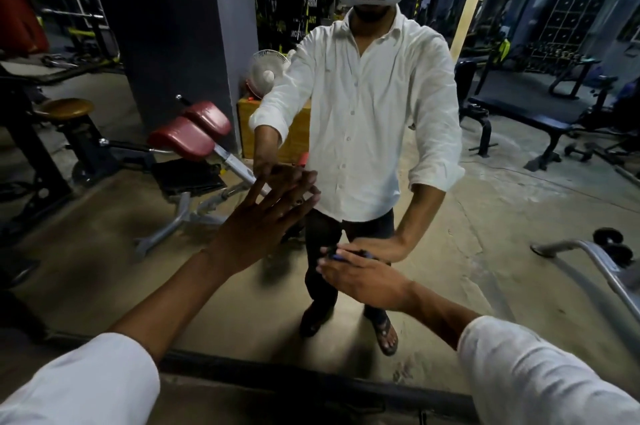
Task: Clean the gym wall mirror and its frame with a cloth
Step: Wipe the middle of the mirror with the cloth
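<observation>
The wall mirror (pixel 485 202) fills most of the view and reflects me and the gym behind. Its dark frame (pixel 277 376) runs along the bottom edge. My left hand (pixel 263 222) lies flat against the glass at centre, fingers straight and spread, meeting its reflection. Lower and to the right, my right hand (pixel 363 280) presses a dark blue cloth (pixel 335 256) against the glass with fairly straight fingers. Most of the cloth is hidden between the hand and its reflection; only blue edges show.
All other items appear as reflections: a red-padded bench (pixel 194 131) at left, a black flat bench (pixel 530 116) at right, a white fan (pixel 265 72) and a grey pillar (pixel 194 26). A grey metal bar (pixel 595 268) curves at lower right.
</observation>
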